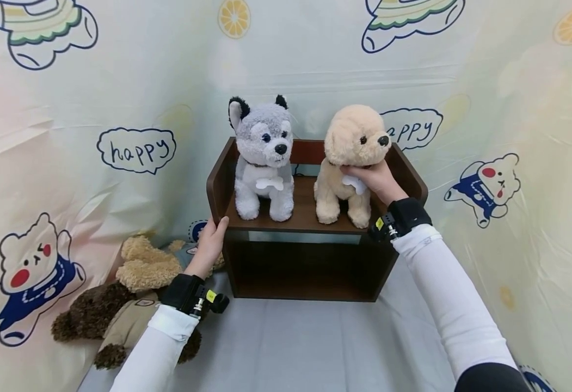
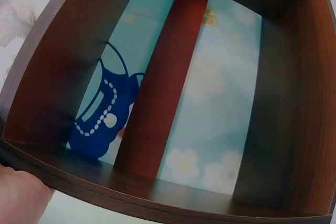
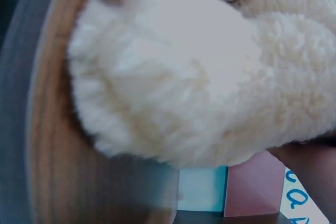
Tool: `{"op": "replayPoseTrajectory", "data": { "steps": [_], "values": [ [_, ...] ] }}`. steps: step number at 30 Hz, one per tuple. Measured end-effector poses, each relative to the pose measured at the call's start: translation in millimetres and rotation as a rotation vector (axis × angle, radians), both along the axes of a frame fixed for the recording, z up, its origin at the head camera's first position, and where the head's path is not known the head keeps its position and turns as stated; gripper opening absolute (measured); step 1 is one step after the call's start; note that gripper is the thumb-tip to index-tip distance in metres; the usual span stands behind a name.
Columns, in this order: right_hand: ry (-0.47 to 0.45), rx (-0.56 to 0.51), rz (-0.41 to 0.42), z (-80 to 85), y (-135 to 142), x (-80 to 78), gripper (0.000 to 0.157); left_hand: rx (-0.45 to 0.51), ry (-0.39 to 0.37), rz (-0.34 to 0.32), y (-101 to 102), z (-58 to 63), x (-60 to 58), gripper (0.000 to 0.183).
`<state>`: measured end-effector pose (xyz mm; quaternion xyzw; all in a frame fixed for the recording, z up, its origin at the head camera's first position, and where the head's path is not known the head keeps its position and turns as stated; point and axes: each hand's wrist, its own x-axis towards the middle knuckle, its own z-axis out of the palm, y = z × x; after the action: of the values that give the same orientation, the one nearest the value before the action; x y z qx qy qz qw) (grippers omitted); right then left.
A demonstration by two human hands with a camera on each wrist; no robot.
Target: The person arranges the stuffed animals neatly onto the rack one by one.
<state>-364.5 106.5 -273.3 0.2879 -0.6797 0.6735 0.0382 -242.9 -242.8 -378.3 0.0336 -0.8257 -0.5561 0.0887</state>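
Observation:
A cream plush dog (image 1: 346,139) sits upright on the top board of a dark brown wooden shelf (image 1: 310,237). My right hand (image 1: 376,179) grips it at the neck just under the chin, with the thumb across the front by a white bone-shaped tag (image 1: 354,184). The right wrist view is filled by its pale fur (image 3: 173,77) close to the board. To its left, a grey-and-white plush husky (image 1: 264,152) sits facing forward. My left hand (image 1: 209,245) holds the shelf's left side at the front corner; its other fingers are hidden behind the side panel.
On the floor left of the shelf lie a tan plush toy (image 1: 148,264) and a dark brown plush toy (image 1: 94,310) in beige clothing, partly behind my left forearm. A patterned curtain (image 1: 290,54) hangs behind and around. Grey cloth (image 1: 305,343) covers the surface in front.

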Motion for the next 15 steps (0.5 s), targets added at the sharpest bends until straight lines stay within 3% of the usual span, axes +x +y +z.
{"op": "replayPoseTrajectory", "data": {
  "steps": [4, 10, 15],
  "values": [
    [-0.035, 0.079, -0.027, 5.4, -0.6, 8.2, 0.048, 0.008, -0.007, 0.0, 0.1, 0.2, 0.0, 0.057],
    [-0.114, 0.35, -0.113, 17.4, 0.6, 17.7, 0.057, 0.01, -0.026, 0.009, 0.5, 0.5, 1.1, 0.057],
    [-0.042, 0.514, -0.182, 18.2, 3.5, 27.3, 0.068, 0.009, -0.027, 0.013, 0.0, 2.3, 4.0, 0.057]
  ]
}}
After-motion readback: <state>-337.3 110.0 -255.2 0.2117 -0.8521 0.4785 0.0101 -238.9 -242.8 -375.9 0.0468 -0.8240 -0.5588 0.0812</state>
